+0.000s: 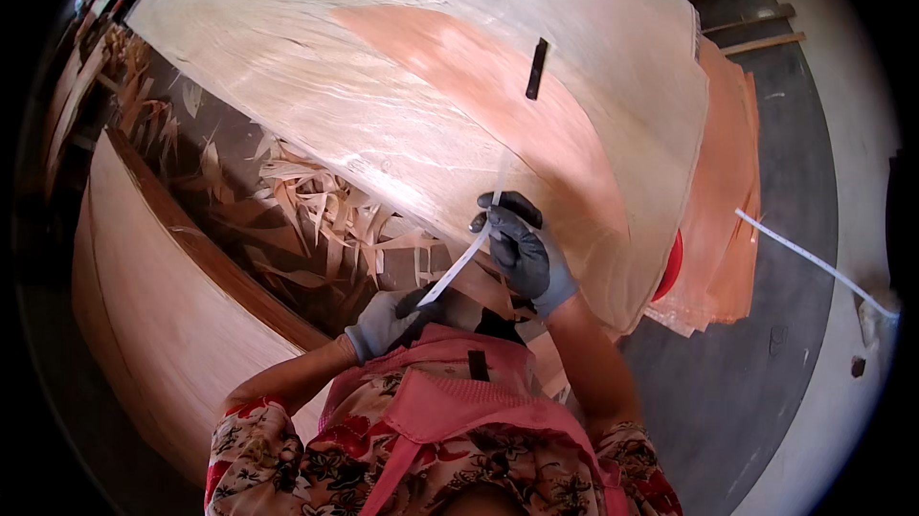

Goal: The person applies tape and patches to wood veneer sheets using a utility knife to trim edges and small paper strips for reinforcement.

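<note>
nearest to me are my pink apron [479, 401] and my flowered sleeves [254, 459]. just above the apron, my left hand [388, 323], in a grey and black glove, is closed on the lower end of a narrow white strip [459, 267]; how each finger bends there i cannot tell. the strip runs slantwise, up and to the right, from this hand to my right hand [522, 248], which is gloved also and pinches it between thumb and fingers. so the strip lies between my two hands, and a short part of it goes on past the right one, over the big pale wooden sheet [383, 143]. to my left a curved stack of wood [172, 296] stands near, and between it and the sheet there are many thin wood scraps [321, 210]. a red round thing [672, 267] shows at the sheet's right edge, beside reddish sheets [732, 190]. farther, a short dark bar [537, 69] rests on the sheet's reddish patch, and at upper right there are wooden sticks [756, 20].
</note>
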{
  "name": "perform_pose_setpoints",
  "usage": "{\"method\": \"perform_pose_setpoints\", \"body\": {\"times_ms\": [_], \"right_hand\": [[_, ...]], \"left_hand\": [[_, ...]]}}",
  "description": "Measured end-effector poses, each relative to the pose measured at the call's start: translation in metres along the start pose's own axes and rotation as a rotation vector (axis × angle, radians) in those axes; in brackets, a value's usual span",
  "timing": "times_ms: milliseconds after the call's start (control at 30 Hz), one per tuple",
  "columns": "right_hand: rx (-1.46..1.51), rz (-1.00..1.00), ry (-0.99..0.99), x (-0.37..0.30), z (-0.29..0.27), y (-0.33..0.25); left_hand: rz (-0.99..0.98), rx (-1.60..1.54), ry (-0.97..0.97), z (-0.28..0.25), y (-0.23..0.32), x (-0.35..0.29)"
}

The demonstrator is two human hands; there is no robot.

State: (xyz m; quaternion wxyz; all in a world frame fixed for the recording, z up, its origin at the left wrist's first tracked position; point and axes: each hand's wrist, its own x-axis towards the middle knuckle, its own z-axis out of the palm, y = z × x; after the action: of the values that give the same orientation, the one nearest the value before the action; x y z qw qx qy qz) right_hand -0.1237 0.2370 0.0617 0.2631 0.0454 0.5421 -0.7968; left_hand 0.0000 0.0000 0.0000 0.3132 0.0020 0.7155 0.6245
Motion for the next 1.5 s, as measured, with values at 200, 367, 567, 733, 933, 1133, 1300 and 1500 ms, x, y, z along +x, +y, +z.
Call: {"method": "perform_pose_setpoints", "body": {"times_ms": [200, 367, 567, 733, 933, 1133, 1300, 1500], "right_hand": [[0.108, 0.083, -0.007, -0.014, 0.005, -0.006], [-0.169, -0.072, 0.177, -0.01, -0.027, 0.021], [-1.602, -0.388, 0.278, -0.031, -0.041, 0.024], [-1.77, -0.465, 0.254, -0.044, -0.044, 0.025], [-1.816, -0.34, 0.283, -0.073, -0.079, 0.036], [-1.522, -0.144, 0.433, -0.198, -0.159, 0.068], [-1.282, -0.01, 0.976, -0.361, -0.284, 0.106], [-1.767, 0.542, 1.452, -0.385, -0.299, 0.027]], "left_hand": [[-0.193, -0.37, -0.051, -0.001, -0.016, 0.002], [0.195, -0.029, -0.009, -0.043, -0.016, 0.02], [-0.054, -0.249, 0.045, -0.025, 0.046, 0.052], [-0.096, -0.175, -0.151, 0.011, 0.11, 0.083], [-0.16, -0.014, -0.238, 0.051, 0.114, 0.113], [0.036, 0.354, -0.443, 0.117, 0.123, 0.149], [0.242, 0.611, -0.609, 0.213, 0.153, 0.214], [0.574, 1.118, -0.484, 0.342, 0.195, 0.353]]}}
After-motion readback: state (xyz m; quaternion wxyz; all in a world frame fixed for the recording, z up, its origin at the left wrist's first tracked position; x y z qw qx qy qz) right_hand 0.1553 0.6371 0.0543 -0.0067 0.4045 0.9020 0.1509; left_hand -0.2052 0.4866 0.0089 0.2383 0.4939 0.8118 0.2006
